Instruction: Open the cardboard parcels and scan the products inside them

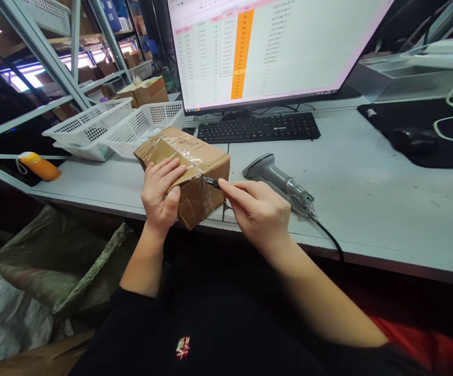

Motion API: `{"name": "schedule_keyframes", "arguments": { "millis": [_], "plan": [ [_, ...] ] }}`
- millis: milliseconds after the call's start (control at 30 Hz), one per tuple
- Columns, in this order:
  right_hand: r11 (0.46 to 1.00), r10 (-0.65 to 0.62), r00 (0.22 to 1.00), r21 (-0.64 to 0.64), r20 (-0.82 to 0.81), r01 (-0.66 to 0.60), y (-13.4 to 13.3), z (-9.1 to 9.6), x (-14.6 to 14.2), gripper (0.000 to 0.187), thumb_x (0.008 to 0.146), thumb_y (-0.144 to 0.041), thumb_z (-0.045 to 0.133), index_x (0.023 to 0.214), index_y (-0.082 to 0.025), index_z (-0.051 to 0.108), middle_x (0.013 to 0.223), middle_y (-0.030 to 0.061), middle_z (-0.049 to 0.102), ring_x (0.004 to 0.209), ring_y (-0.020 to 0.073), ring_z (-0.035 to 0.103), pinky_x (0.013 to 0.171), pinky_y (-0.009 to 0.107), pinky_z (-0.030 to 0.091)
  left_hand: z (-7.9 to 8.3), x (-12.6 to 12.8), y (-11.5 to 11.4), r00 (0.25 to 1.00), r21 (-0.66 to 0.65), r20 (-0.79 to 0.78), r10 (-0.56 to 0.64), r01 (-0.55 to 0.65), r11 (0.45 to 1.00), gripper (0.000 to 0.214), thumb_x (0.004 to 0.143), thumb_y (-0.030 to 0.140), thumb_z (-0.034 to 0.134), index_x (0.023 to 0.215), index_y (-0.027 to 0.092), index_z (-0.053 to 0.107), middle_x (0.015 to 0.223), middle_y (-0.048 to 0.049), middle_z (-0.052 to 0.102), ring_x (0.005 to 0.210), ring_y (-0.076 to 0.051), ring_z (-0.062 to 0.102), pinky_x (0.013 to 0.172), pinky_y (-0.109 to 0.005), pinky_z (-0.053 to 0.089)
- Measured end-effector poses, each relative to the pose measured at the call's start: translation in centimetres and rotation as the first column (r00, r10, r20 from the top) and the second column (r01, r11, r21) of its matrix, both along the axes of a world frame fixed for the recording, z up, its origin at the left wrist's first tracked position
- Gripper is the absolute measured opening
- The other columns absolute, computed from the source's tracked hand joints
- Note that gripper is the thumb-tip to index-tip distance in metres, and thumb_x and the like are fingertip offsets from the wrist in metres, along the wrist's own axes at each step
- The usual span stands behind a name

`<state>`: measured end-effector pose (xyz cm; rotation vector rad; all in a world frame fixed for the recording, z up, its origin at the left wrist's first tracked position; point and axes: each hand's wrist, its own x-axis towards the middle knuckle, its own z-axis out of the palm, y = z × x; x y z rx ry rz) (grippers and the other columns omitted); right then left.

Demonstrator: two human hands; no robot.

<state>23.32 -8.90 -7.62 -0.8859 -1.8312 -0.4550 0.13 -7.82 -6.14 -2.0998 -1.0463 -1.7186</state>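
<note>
A small cardboard box [195,156] wrapped in clear tape rests tilted on the near edge of the grey desk [367,198], with "201" handwritten on its top. My left hand [162,196] grips the box's near left side, fingers closed over the top edge. My right hand [260,211] pinches a thin dark blade or cutter [212,182], whose tip touches the box's right edge at the tape seam.
A grey barcode scanner [277,180] with a black cable lies just right of my right hand. Behind stand a black keyboard [260,127], a monitor [269,47] with a spreadsheet, white perforated baskets [112,125], a mouse on a dark mat [414,140], metal shelving at left.
</note>
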Motion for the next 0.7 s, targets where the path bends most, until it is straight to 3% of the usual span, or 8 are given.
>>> {"name": "schedule_keyframes", "arguments": {
  "millis": [100, 300, 400, 467, 500, 567, 633, 700],
  "plan": [
    [1.0, 0.003, 1.0, 0.007, -0.029, -0.003, 1.0, -0.7, 0.0, 0.03, 0.104, -0.017, 0.062, 0.124, -0.027, 0.081, 0.099, 0.0029, 0.08, 0.079, 0.0151, 0.065, 0.072, 0.03, 0.048, 0.0, -0.2, 0.1, 1.0, 0.008, 0.004, -0.023, 0.023, 1.0, 0.033, 0.106, 0.039, 0.051, 0.124, 0.028, 0.076, 0.131, -0.0026, 0.075, 0.132, -0.024, 0.065, 0.126, -0.047, 0.035],
    [0.991, -0.137, 0.968, -0.043, -0.212, 0.13, 2.0, -1.2, 1.7, 0.026, 0.104, -0.023, 0.063, 0.12, -0.028, 0.082, 0.098, 0.005, 0.08, 0.082, 0.0179, 0.069, 0.071, 0.031, 0.049, -0.1, -0.5, 0.2, 0.998, 0.015, 0.02, -0.052, 0.052, 0.999, 0.032, 0.105, 0.04, 0.051, 0.119, 0.029, 0.077, 0.127, -0.0022, 0.076, 0.127, -0.025, 0.067, 0.124, -0.049, 0.038],
    [0.993, -0.031, 0.977, -0.122, -0.212, 0.005, 1.3, -1.9, 1.8, 0.027, 0.104, -0.026, 0.062, 0.125, -0.026, 0.08, 0.102, 0.007, 0.079, 0.086, 0.0192, 0.07, 0.077, 0.032, 0.053, -0.1, -0.2, -0.3, 0.999, 0.02, 0.028, -0.038, 0.037, 0.999, 0.034, 0.105, 0.043, 0.05, 0.119, 0.028, 0.077, 0.128, -0.0029, 0.076, 0.129, -0.025, 0.066, 0.124, -0.049, 0.039],
    [0.952, 0.095, 0.939, -0.246, -0.33, -0.183, 0.6, -2.6, 1.2, 0.03, 0.105, -0.033, 0.059, 0.126, -0.022, 0.077, 0.101, 0.0085, 0.077, 0.088, 0.02, 0.07, 0.078, 0.034, 0.055, 0.0, -0.2, -0.6, 1.0, 0.008, 0.002, -0.031, 0.031, 0.999, 0.036, 0.105, 0.047, 0.05, 0.121, 0.028, 0.076, 0.13, -0.0036, 0.075, 0.13, -0.026, 0.065, 0.124, -0.049, 0.039],
    [0.889, 0.149, 0.882, -0.33, -0.448, -0.317, 0.2, -2.9, 0.8, 0.032, 0.106, -0.039, 0.057, 0.124, -0.021, 0.076, 0.096, 0.0079, 0.075, 0.084, 0.0198, 0.069, 0.074, 0.034, 0.056, 0.0, -0.5, -0.6, 0.999, -0.01, -0.018, -0.042, 0.042, 0.999, 0.04, 0.104, 0.052, 0.051, 0.125, 0.028, 0.075, 0.134, -0.0046, 0.073, 0.132, -0.027, 0.064, 0.124, -0.05, 0.039],
    [0.649, 0.165, 0.662, -0.425, -0.731, -0.631, -0.7, -3.5, -0.2, 0.038, 0.104, -0.054, 0.057, 0.114, -0.021, 0.073, 0.083, 0.0039, 0.068, 0.073, 0.0183, 0.066, 0.06, 0.03, 0.056, 0.1, -1.5, 0.4, 0.996, -0.043, 0.005, -0.091, 0.091, 0.995, 0.058, 0.1, 0.069, 0.05, 0.137, 0.028, 0.069, 0.146, -0.0071, 0.066, 0.142, -0.03, 0.057, 0.127, -0.052, 0.036],
    [0.353, 0.06, 0.386, -0.342, -0.921, -0.871, -2.0, -3.6, -1.3, 0.042, 0.099, -0.065, 0.061, 0.104, -0.023, 0.068, 0.083, 0.0021, 0.066, 0.072, 0.0184, 0.067, 0.053, 0.028, 0.056, 0.2, -3.2, 2.7, 0.972, -0.073, 0.203, -0.115, 0.132, 0.989, 0.076, 0.093, 0.081, 0.05, 0.147, 0.029, 0.059, 0.16, -0.0076, 0.053, 0.154, -0.031, 0.044, 0.132, -0.051, 0.031],
    [0.145, -0.033, 0.202, -0.205, -0.979, -0.968, -3.4, -3.2, -2.3, 0.045, 0.094, -0.068, 0.068, 0.098, -0.024, 0.064, 0.104, 0.0056, 0.071, 0.093, 0.0236, 0.073, 0.06, 0.033, 0.063, 0.2, -5.0, 5.8, 0.863, -0.154, 0.501, -0.067, 0.165, 0.974, 0.08, 0.088, 0.081, 0.058, 0.147, 0.028, 0.057, 0.164, -0.0077, 0.047, 0.159, -0.03, 0.036, 0.133, -0.048, 0.028]
  ]
}}
